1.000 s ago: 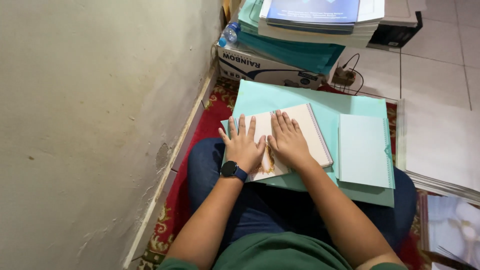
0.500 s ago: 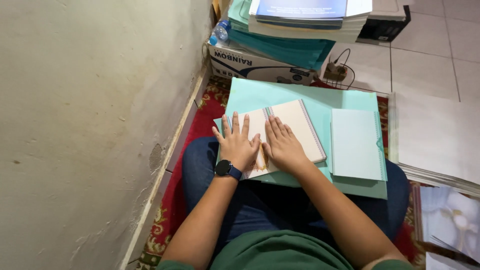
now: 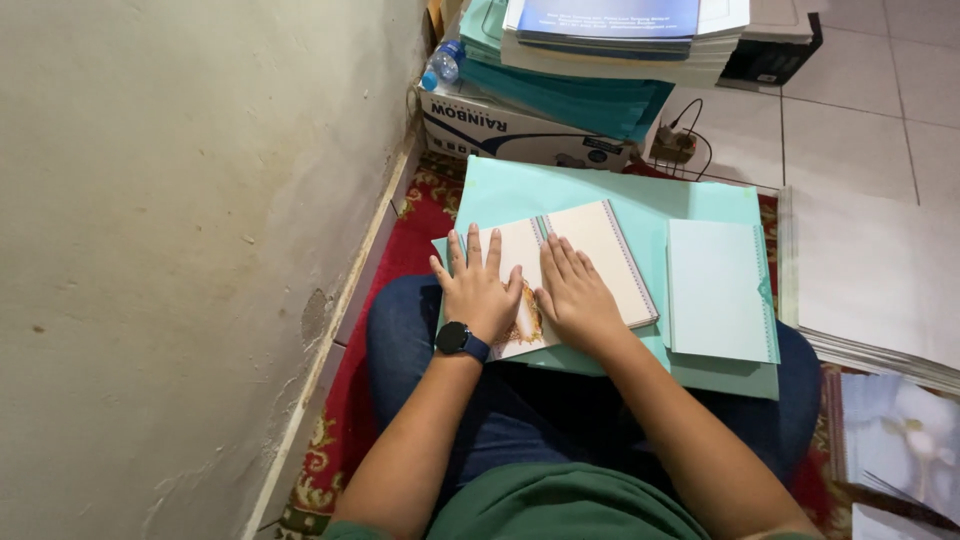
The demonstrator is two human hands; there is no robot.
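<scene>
A cream card with a patterned border (image 3: 600, 255) lies open on a large pale-green sheet (image 3: 600, 190) across my lap. My left hand (image 3: 480, 285), with a dark watch on the wrist, rests flat on the card's left half, fingers spread. Beside it, my right hand (image 3: 572, 292) presses flat near the card's middle fold, fingers together. Neither hand holds anything. A pale-blue folded card (image 3: 718, 290) lies to the right of the open one, apart from both hands.
A plaster wall (image 3: 200, 250) runs close on the left. Ahead stand a cardboard box (image 3: 500, 130), stacked books and green folders (image 3: 600, 60), a water bottle (image 3: 440, 65) and a power plug (image 3: 675, 145). Stacks of sheets (image 3: 870, 290) lie on the right; red carpet (image 3: 420, 210) underneath.
Both hands stay flat on the open card in the same pose. The view has shifted slightly; the card and sheets have not visibly moved.
</scene>
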